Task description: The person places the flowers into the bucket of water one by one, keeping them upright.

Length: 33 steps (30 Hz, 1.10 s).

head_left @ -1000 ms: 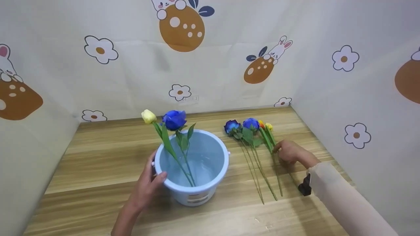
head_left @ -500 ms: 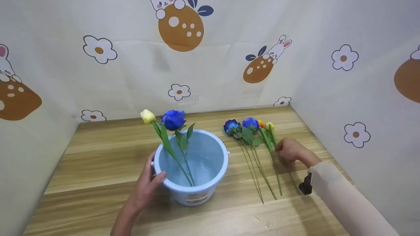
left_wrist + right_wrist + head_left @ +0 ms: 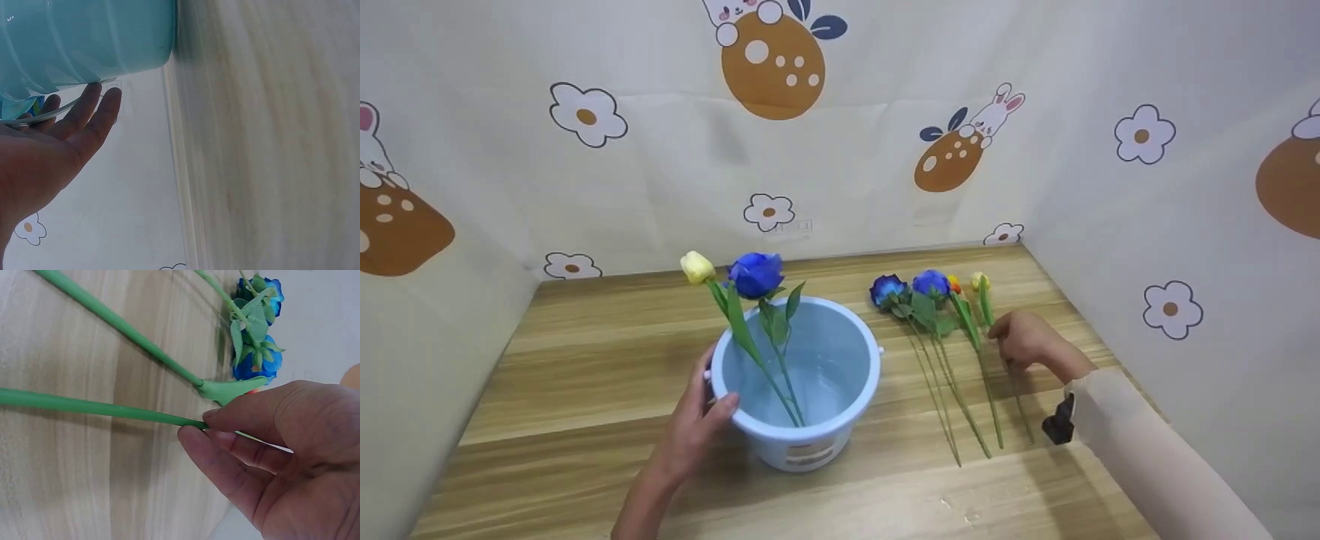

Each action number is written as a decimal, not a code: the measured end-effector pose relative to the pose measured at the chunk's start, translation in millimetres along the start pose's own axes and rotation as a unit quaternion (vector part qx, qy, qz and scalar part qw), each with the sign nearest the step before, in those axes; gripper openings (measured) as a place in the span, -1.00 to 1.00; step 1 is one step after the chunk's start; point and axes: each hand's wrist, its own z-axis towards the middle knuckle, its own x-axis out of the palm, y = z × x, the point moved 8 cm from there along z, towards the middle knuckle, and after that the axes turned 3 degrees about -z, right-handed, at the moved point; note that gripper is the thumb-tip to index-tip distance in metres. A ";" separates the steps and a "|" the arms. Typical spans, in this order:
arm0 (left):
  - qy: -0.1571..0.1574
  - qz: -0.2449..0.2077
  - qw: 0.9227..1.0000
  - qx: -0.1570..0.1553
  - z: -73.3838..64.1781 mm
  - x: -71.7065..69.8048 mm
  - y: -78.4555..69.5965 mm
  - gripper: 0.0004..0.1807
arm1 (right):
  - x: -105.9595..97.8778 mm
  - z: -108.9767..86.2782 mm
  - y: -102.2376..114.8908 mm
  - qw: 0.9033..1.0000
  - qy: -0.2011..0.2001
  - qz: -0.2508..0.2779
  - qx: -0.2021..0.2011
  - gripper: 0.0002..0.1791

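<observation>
My left hand (image 3: 694, 420) grips the light blue bucket (image 3: 795, 433) at its left side, thumb over the rim and fingers against the outside. Inside lean a pale yellow tulip (image 3: 697, 268) and a blue rose (image 3: 755, 275), their blooms above the rim. On the right, my right hand (image 3: 1024, 341) pinches the green stem (image 3: 112, 409) of another yellow tulip (image 3: 979, 282) between thumb and fingertips, just below its leaf. Left of that hand lie an orange tulip (image 3: 954, 283) and two blue flowers, one dark-edged (image 3: 888, 290) and one plain blue (image 3: 931, 283).
Everything stands on a wood-grain table (image 3: 585, 360). Pale printed cloth (image 3: 660, 172) encloses its back and sides. Small wet-looking spots (image 3: 971, 516) show near the front. A black device (image 3: 1059, 420) is strapped at the right sleeve cuff.
My right hand has shifted slightly right, drawing the yellow tulip away from the orange one, so a gap shows between their heads. The left hand and bucket stay put.
</observation>
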 end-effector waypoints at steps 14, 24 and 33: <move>0.000 0.004 1.000 -0.001 0.2 -0.2 -0.1 -0.18 | -17.0 -6.9 44.8 0.989 -0.013 0.144 -0.021 -0.42; 0.000 -0.001 1.000 -0.001 -0.1 -0.2 0.1 -0.19 | -14.8 -18.5 96.8 0.980 -0.013 0.184 -0.070 -0.47; -0.002 -0.001 1.000 -0.009 0.8 -0.2 0.2 -0.19 | -8.6 -23.1 117.5 0.963 0.001 0.260 -0.076 -0.44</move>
